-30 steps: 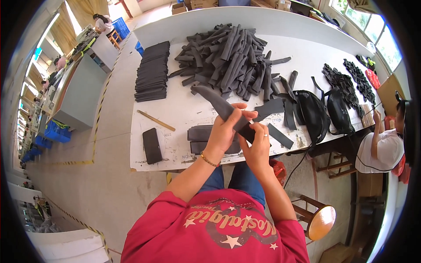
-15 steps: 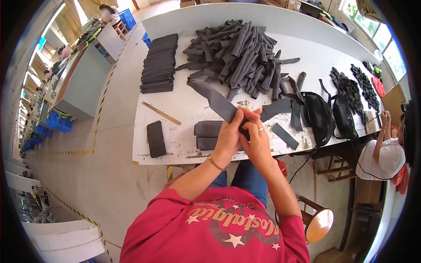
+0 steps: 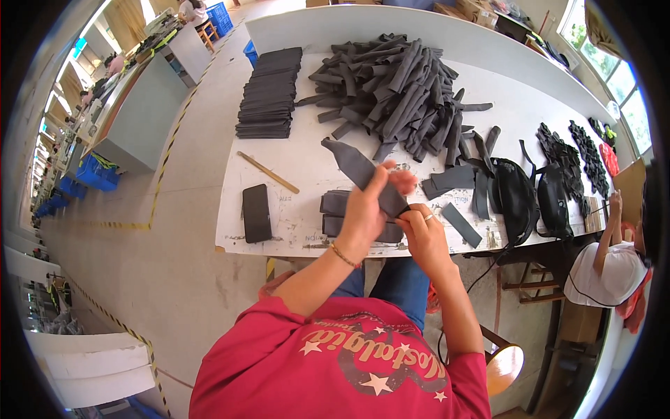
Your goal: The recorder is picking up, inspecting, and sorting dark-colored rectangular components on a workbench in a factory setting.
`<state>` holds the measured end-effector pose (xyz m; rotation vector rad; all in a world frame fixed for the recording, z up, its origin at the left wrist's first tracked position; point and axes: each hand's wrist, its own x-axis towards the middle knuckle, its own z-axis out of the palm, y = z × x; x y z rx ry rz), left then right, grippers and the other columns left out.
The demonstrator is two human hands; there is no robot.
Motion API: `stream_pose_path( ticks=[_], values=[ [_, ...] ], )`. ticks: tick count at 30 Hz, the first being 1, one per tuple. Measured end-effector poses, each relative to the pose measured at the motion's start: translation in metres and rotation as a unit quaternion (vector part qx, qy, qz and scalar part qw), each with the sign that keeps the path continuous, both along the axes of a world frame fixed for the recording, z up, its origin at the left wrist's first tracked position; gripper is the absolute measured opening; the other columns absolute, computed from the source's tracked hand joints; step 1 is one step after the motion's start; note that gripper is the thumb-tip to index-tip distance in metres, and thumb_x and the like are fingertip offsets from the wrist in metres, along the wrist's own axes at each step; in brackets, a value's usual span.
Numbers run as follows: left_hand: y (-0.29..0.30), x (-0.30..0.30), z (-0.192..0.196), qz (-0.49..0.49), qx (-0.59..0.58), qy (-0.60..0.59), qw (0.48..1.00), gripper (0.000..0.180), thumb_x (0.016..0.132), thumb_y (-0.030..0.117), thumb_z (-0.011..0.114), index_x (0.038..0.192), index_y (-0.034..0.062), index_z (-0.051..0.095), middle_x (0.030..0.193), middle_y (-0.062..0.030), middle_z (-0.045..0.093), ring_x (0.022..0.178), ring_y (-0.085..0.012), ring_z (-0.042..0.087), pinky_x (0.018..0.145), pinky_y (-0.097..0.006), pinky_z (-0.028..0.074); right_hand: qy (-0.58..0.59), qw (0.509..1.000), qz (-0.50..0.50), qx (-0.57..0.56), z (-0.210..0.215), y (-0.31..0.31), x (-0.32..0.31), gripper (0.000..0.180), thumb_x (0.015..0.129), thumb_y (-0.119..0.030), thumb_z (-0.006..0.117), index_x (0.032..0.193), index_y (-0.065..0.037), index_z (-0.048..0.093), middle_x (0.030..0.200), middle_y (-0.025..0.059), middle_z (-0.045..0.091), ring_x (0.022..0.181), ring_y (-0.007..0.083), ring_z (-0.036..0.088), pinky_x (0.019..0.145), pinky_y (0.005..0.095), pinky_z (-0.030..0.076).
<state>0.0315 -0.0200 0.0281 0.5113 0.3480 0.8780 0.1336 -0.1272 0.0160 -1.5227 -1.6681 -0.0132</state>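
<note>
A dark grey fabric strip (image 3: pixel 352 165) slants over the table in front of me, its far end sticking out up and to the left. My left hand (image 3: pixel 368 213) holds it loosely along its middle, thumb lying across the cloth and the other fingers partly spread beyond. With thumb and fingertips, my right hand (image 3: pixel 427 236) pinches the near end of the strip. Beneath my hands, flat dark pieces (image 3: pixel 335 202) lie near the table's front edge, partly covered by my left hand. Just right of my right hand rests a flat grey rectangular piece (image 3: pixel 462 225).
A big heap of dark fabric tubes (image 3: pixel 398 91) fills the table's (image 3: pixel 307 160) back middle. Left of it is a neat stack of strips (image 3: pixel 269 94). A wooden stick (image 3: pixel 269 172) and a phone (image 3: pixel 257 214) lie at left. Black bags (image 3: pixel 515 199) sit at right, near another person (image 3: pixel 608 255).
My left fingers have spread away from my right hand, which has moved down to the strip's near end. Another grey piece now lies with those right of my hands. The whole view has shifted slightly.
</note>
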Motion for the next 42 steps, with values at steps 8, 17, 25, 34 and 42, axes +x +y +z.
stream_pose_path(
  ticks=[8,17,25,34,42],
  values=[
    [0.033,-0.009,0.012,0.117,0.021,0.027,0.993,0.031,0.093,0.025,0.068,0.107,-0.0015,0.060,0.089,-0.0152,0.069,0.079,-0.0274,0.069,0.076,-0.042,0.059,-0.034,0.999,-0.008,0.028,-0.007,-0.013,0.000,0.017,0.080,0.000,0.072,0.089,-0.001,0.058,0.089,0.0156,0.058,0.071,0.0363,0.059,0.059,0.0431,0.048],
    [-0.009,0.008,-0.003,0.062,-0.062,0.062,0.994,0.042,0.094,0.037,0.065,0.104,-0.0032,0.060,0.080,-0.0140,0.068,0.073,-0.0267,0.069,0.070,-0.038,0.057,-0.093,0.993,0.014,0.070,-0.015,0.004,0.002,0.022,0.076,0.004,0.072,0.091,0.000,0.056,0.092,0.0141,0.057,0.075,0.0315,0.059,0.060,0.0406,0.050],
    [-0.012,-0.004,-0.014,-0.013,-0.024,-0.045,0.999,0.040,0.099,0.038,0.055,0.111,0.0006,0.057,0.087,-0.0127,0.069,0.096,-0.0317,0.069,0.088,-0.041,0.053,-0.017,0.997,0.033,0.069,-0.003,0.008,0.000,0.017,0.079,0.003,0.072,0.089,-0.002,0.058,0.091,0.0135,0.060,0.072,0.0330,0.062,0.061,0.0403,0.049],
    [-0.019,-0.006,-0.018,-0.008,-0.007,-0.083,0.996,0.032,0.099,0.033,0.056,0.105,0.0020,0.062,0.099,-0.0140,0.070,0.104,-0.0305,0.066,0.095,-0.041,0.051,-0.008,0.997,0.043,0.056,-0.004,0.016,-0.001,0.014,0.081,0.003,0.069,0.088,-0.001,0.058,0.092,0.0145,0.062,0.076,0.0336,0.063,0.064,0.0397,0.051],
    [-0.016,-0.011,-0.023,-0.035,-0.027,-0.091,0.995,0.032,0.099,0.032,0.057,0.106,0.0006,0.063,0.110,-0.0172,0.068,0.110,-0.0281,0.063,0.098,-0.040,0.049,0.007,0.998,0.047,0.031,-0.006,0.018,-0.004,0.013,0.082,0.003,0.068,0.088,0.000,0.058,0.092,0.0159,0.062,0.075,0.0338,0.063,0.065,0.0387,0.051]
  ],
)
